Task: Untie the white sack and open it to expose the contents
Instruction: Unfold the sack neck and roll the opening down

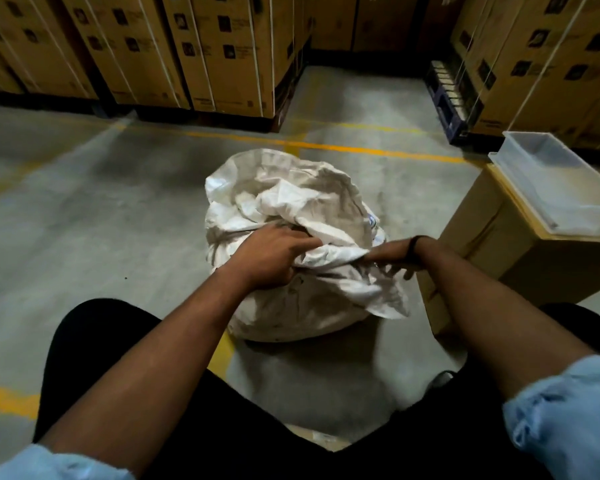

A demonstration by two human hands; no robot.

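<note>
A white woven sack (291, 195) stands on the concrete floor between my knees, its top crumpled and loosely gathered. My left hand (271, 254) grips a fold of the sack's near rim, fingers curled into the cloth. My right hand (395, 258) holds the same rim on the right side, its fingers partly hidden under the fabric; a dark band sits on that wrist. The sack's mouth is folded over itself and the contents are hidden. No tie or string shows.
A cardboard box (492, 237) stands close on the right with a clear plastic tray (548, 181) on top. Stacked strapped cartons (222, 46) line the back. Yellow lines (361, 148) cross the grey floor.
</note>
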